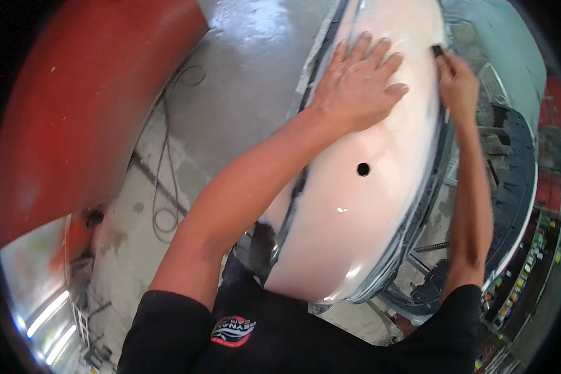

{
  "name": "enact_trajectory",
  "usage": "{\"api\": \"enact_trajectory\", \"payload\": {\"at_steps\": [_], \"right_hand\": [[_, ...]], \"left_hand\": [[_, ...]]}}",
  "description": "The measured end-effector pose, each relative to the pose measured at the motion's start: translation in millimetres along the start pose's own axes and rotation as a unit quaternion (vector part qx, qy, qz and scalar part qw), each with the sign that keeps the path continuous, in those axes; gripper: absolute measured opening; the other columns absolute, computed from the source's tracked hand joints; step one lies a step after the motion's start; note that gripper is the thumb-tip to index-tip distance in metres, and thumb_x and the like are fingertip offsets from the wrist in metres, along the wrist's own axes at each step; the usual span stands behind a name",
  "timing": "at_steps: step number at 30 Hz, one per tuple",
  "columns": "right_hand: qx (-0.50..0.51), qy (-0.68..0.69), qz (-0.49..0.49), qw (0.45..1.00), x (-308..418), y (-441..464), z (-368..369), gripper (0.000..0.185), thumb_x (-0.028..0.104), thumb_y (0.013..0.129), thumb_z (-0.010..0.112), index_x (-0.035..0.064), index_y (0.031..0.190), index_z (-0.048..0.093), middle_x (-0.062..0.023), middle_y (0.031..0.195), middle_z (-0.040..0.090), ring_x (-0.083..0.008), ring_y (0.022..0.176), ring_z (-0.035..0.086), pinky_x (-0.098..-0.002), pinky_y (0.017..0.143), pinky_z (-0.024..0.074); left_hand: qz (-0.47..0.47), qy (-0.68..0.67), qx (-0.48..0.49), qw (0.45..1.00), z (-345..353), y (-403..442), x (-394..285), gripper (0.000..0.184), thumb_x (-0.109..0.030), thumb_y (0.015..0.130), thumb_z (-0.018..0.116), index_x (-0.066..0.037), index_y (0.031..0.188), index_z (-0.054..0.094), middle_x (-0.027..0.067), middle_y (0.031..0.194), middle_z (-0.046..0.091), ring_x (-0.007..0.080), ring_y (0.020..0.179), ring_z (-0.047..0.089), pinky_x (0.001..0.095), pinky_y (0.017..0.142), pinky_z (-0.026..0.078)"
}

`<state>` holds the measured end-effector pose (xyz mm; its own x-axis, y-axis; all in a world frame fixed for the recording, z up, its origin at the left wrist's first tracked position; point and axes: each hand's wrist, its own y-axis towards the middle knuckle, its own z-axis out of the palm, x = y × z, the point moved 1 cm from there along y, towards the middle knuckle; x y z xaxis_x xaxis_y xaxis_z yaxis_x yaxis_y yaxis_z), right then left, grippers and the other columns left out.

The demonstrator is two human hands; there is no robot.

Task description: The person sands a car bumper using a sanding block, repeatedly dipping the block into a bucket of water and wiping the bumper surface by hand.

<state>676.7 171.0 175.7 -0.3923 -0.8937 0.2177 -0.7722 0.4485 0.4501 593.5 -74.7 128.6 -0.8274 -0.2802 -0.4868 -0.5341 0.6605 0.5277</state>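
Note:
A glossy pale pink-white car bumper (368,206) with dark edges lies in front of me, with a round black hole in its surface. My left hand (361,84) rests flat on its upper part, fingers spread. At the bumper's right edge, my right hand (459,81) is closed around a small dark block (437,50). One end of that block sticks out past the fingertips and touches or nearly touches the edge. The rest of it is hidden inside the fingers, so its exact kind cannot be made out.
To the left stands a large red car panel (87,112). A thin cable (166,143) coils over the grey concrete floor (230,75). On the right are a dark plastic car part (514,162), a pale green covered surface (511,37) and a shelf of small colourful items (522,268).

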Motion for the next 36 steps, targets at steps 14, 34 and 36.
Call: {"api": "enact_trajectory", "payload": {"at_steps": [14, 34, 36], "right_hand": [[-0.050, 0.069, -0.065, 0.994, 17, -25, -11, 0.031, 0.019, 0.096, 0.069, 0.0105, 0.124, 0.076, -0.0188, 0.125, 0.073, -0.0397, 0.107, 0.070, -0.0449, 0.096, 0.0529], [-0.041, 0.015, -0.056, 0.997, -16, 28, 14, 0.034, 0.031, 0.099, 0.064, 0.0116, 0.124, 0.076, -0.0195, 0.114, 0.075, -0.0442, 0.102, 0.070, -0.0506, 0.093, 0.0543], [-0.053, 0.007, -0.031, 0.998, -9, 25, 14, 0.035, 0.031, 0.100, 0.065, 0.0068, 0.124, 0.075, -0.0205, 0.116, 0.074, -0.0424, 0.106, 0.070, -0.0470, 0.093, 0.0546]], "left_hand": [[0.010, 0.040, 0.076, 0.996, -9, 6, -4, 0.060, -0.048, 0.106, 0.050, -0.013, 0.155, 0.051, 0.0153, 0.166, 0.041, 0.0394, 0.156, 0.031, 0.0581, 0.126, 0.023], [0.016, 0.031, 0.028, 0.999, 0, 3, 1, 0.059, -0.047, 0.104, 0.053, -0.015, 0.153, 0.055, 0.0147, 0.165, 0.044, 0.0402, 0.155, 0.034, 0.0537, 0.126, 0.023], [0.013, 0.031, 0.036, 0.999, -1, -1, 0, 0.059, -0.047, 0.104, 0.052, -0.015, 0.153, 0.055, 0.0149, 0.165, 0.044, 0.0404, 0.154, 0.034, 0.0541, 0.126, 0.023]]}}
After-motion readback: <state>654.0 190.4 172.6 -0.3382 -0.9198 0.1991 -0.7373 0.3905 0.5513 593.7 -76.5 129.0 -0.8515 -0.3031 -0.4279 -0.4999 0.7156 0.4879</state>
